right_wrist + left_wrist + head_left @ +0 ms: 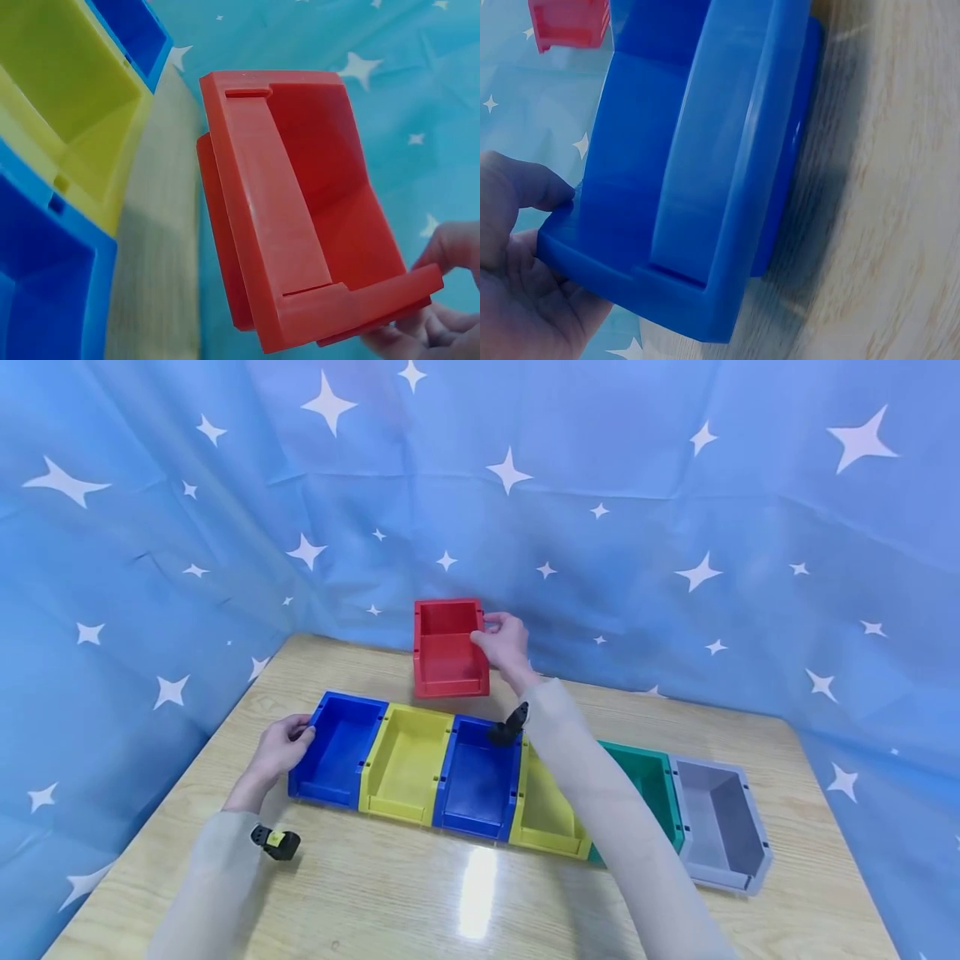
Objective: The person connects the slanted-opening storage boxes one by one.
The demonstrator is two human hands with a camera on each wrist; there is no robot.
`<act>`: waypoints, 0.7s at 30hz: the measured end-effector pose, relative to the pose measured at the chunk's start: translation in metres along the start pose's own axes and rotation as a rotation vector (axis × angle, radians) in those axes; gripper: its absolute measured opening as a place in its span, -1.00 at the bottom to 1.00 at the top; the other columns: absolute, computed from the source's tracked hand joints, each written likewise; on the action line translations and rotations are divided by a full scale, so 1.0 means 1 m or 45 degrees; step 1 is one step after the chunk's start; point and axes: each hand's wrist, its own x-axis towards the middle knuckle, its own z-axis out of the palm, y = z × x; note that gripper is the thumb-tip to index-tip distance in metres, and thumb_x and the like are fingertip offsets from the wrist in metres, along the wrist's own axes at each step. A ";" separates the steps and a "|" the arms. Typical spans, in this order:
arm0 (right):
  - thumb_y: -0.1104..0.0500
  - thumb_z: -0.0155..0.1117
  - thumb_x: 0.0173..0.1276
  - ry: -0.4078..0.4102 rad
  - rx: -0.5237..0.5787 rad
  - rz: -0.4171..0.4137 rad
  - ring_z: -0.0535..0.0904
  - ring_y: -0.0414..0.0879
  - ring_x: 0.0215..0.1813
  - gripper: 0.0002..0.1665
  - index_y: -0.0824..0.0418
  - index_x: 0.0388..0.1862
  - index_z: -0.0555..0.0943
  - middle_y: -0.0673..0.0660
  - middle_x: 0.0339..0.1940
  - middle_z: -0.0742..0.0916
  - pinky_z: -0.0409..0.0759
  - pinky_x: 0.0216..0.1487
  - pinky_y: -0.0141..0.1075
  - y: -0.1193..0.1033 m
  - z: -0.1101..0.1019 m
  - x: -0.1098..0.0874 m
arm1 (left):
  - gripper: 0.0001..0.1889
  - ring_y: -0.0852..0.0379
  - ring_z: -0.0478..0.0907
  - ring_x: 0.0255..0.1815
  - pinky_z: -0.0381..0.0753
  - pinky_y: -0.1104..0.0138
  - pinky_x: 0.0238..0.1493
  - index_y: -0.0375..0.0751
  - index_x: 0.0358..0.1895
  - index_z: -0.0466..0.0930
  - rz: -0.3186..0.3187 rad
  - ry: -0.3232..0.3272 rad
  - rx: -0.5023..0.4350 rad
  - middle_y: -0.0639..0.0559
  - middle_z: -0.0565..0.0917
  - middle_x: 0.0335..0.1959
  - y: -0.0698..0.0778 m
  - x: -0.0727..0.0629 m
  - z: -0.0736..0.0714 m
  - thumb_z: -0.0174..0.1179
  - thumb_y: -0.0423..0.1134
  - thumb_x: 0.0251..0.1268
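Observation:
A red plastic bin (448, 660) is held up behind the row of bins, near the back of the table. My right hand (504, 643) pinches its right side wall, thumb on the inside and fingers outside, as the right wrist view also shows. At the row's left end sits a blue bin (339, 747). My left hand (283, 745) grips that bin's left wall, thumb over the rim and fingers under it in the left wrist view. Beside it stand a yellow bin (407, 760) and a second blue bin (480, 781).
Farther right in the row are another yellow bin (546, 806), a green bin (651, 785) partly hidden by my right sleeve, and a grey bin (716, 818). All stand on a wooden table (375, 893). A blue star-patterned curtain (637, 568) hangs behind.

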 end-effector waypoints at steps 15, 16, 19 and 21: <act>0.26 0.27 0.23 0.067 0.007 -0.070 0.52 0.04 -0.13 -0.48 0.21 0.19 0.46 0.20 -0.18 0.58 0.60 -0.03 -0.14 0.005 -0.074 -0.021 | -0.57 -0.32 0.40 0.12 0.42 -0.05 0.12 -0.59 0.21 0.28 0.012 -0.004 0.016 -0.51 0.44 0.10 -0.001 0.000 0.002 -0.16 -0.31 0.44; 0.26 0.27 0.23 0.073 0.006 -0.073 0.52 0.04 -0.13 -0.49 0.21 0.19 0.46 0.20 -0.19 0.58 0.60 -0.04 -0.14 0.006 -0.079 -0.022 | -0.57 -0.32 0.39 0.12 0.42 -0.06 0.12 -0.60 0.21 0.28 0.013 -0.006 0.016 -0.51 0.44 0.10 -0.001 0.000 0.002 -0.16 -0.31 0.44; 0.27 0.25 0.23 0.084 0.007 -0.096 0.52 0.04 -0.16 -0.50 0.23 0.18 0.47 0.20 -0.23 0.58 0.59 -0.04 -0.13 0.006 -0.090 -0.026 | -0.56 -0.34 0.38 0.13 0.41 -0.07 0.12 -0.60 0.22 0.26 0.006 -0.012 0.010 -0.52 0.42 0.11 -0.001 0.000 0.002 -0.17 -0.30 0.44; 0.28 0.23 0.24 0.092 -0.002 -0.110 0.52 0.03 -0.17 -0.51 0.24 0.18 0.47 0.19 -0.24 0.59 0.59 -0.04 -0.13 0.007 -0.096 -0.028 | -0.56 -0.34 0.38 0.14 0.41 -0.07 0.13 -0.61 0.22 0.25 0.001 -0.016 0.005 -0.53 0.41 0.12 -0.001 -0.001 0.001 -0.17 -0.30 0.44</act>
